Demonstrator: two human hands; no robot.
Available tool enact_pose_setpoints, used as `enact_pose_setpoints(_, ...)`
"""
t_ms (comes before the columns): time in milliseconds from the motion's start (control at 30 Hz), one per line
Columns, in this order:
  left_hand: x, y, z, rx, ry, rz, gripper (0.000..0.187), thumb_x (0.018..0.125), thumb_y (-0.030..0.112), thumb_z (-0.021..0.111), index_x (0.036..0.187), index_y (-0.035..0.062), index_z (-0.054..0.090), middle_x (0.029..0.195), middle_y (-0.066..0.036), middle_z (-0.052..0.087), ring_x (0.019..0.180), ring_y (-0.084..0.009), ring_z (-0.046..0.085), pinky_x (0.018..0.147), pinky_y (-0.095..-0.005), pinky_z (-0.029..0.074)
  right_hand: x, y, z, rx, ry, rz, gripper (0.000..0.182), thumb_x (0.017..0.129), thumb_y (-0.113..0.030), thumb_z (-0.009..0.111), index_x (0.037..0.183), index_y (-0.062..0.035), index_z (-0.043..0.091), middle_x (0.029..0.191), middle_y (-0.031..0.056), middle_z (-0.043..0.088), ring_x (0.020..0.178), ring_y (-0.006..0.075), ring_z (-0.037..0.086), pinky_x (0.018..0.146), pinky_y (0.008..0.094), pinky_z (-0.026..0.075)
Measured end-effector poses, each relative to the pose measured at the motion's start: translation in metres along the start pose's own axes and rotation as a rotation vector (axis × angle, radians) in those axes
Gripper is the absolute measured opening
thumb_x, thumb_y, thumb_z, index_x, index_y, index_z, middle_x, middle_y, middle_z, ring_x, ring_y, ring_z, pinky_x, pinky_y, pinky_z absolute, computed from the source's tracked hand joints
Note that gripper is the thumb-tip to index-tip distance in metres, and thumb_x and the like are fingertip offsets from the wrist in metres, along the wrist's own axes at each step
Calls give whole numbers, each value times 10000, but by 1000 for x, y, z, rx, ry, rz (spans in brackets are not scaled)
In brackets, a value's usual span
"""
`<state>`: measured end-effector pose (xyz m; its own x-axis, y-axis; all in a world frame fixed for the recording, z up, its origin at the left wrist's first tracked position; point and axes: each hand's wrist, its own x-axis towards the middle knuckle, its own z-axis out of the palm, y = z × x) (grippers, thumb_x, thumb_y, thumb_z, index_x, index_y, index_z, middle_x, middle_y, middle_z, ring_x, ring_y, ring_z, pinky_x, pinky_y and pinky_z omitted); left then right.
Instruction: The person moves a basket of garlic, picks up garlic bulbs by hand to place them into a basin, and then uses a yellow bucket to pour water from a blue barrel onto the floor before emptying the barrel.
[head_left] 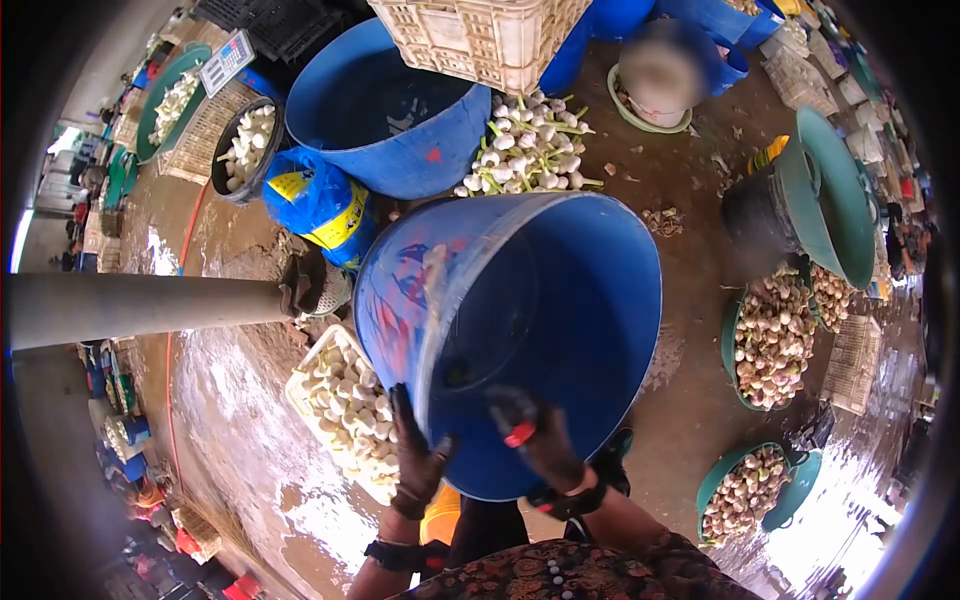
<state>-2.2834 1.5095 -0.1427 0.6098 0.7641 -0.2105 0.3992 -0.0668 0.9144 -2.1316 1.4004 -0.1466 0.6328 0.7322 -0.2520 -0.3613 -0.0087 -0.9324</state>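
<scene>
A large blue tub (545, 290) is tilted in front of me, its wide mouth turned toward me and its inside in shadow. At its left rim is my left hand (418, 465) in a dark glove, fingers along the outside and thumb inside, gripping the edge. Over the mouth is my right hand (553, 450), gloved and partly blurred. Its fingers are closed around a dark object with a red patch (519, 434), whose kind I cannot make out. Close to my left hand, a pale crate of garlic (345, 400) stands on the floor.
Behind the tub are a garlic pile (530, 145), another blue tub (390, 150), a plastic crate (490, 45) and a blue-yellow bag (320, 205). A grey post (150, 308) juts in from the left. Garlic-filled green basins (735, 355) stand right; the floor (240, 400) looks wet.
</scene>
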Motion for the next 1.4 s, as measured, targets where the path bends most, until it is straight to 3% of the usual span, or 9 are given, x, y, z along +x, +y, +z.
enact_pose_setpoints(33, 6, 1, -9, -73, -2, -2, 918, 713, 243, 691, 1377, 8, 103, 1411, -216, 176, 1319, -318, 161, 1068, -387, 144, 1, 5, -15, 82, 180, 36, 302, 793, -145, 618, 1041, 3, 527, 944, 167, 580, 835, 266, 574, 724, 329, 454)
enact_pose_setpoints(100, 26, -7, -17, 363, 188, -2, 782, 767, 251, 642, 1364, 22, 192, 1359, -216, 306, 1251, -321, 323, 1013, -384, 276, 15, 7, -73, -959, 576, -45, 529, 742, -281, 670, 1129, 20, 471, 1086, 212, 520, 973, 357, 513, 841, 394, 419)
enact_pose_setpoints(167, 55, -30, -41, 388, 336, -9, 603, 826, 262, 575, 1322, 33, 319, 1270, -198, 445, 1137, -289, 472, 919, -369, 386, 20, 44, -135, -1424, 875, 141, 680, 683, -392, 699, 1154, 37, 462, 1125, 251, 483, 1056, 393, 458, 900, 439, 376)
enact_pose_setpoints(233, 76, -49, -63, 358, 372, -154, 474, 872, 250, 507, 1282, 40, 396, 1202, -168, 520, 1050, -253, 548, 853, -330, 436, 26, 92, -174, -1402, 965, 416, 660, 703, -393, 675, 1157, 40, 472, 1107, 288, 503, 1008, 386, 516, 863, 444, 407)
enact_pose_setpoints(300, 85, -39, -68, 383, 362, -71, 413, 874, 141, 465, 1274, 50, 416, 1175, -155, 545, 1002, -230, 580, 798, -304, 464, 19, 179, -228, -993, 641, 563, 592, 727, -347, 636, 1177, 1, 474, 1075, 275, 540, 987, 389, 535, 831, 439, 422)
enact_pose_setpoints(533, 38, -27, -44, 670, 297, -148, 524, 774, 63, 448, 1296, 87, 395, 1145, -167, 552, 974, -272, 589, 797, -337, 470, -25, 229, -263, -818, 725, 401, 271, 780, -220, 499, 951, -39, 608, 912, 224, 614, 874, 416, 571, 714, 454, 461)
enact_pose_setpoints(800, 52, -43, -15, 606, 241, -242, 490, 713, 146, 483, 1193, 48, 492, 888, -209, 615, 819, -351, 610, 669, -389, 480, 8, 104, -300, -1098, 641, 396, 259, 792, -152, 464, 1004, -82, 596, 924, 206, 608, 858, 399, 575, 713, 455, 462)
enact_pose_setpoints(1133, 112, -153, -97, 532, 264, -243, 377, 707, 58, 497, 1078, 29, 561, 938, -189, 622, 835, -344, 603, 706, -351, 480, 45, 98, -216, -1037, 718, -58, 332, 817, -161, 525, 1135, -66, 546, 992, 185, 588, 860, 351, 579, 740, 413, 462)
enact_pose_setpoints(1400, 222, -254, -171, 711, 285, -144, 400, 742, 60, 505, 1139, 16, 534, 1061, -197, 590, 942, -322, 581, 794, -364, 448, 26, 174, -96, -857, 860, 47, 347, 823, -49, 504, 1166, 1, 491, 1023, 173, 532, 942, 315, 521, 816, 364, 416)
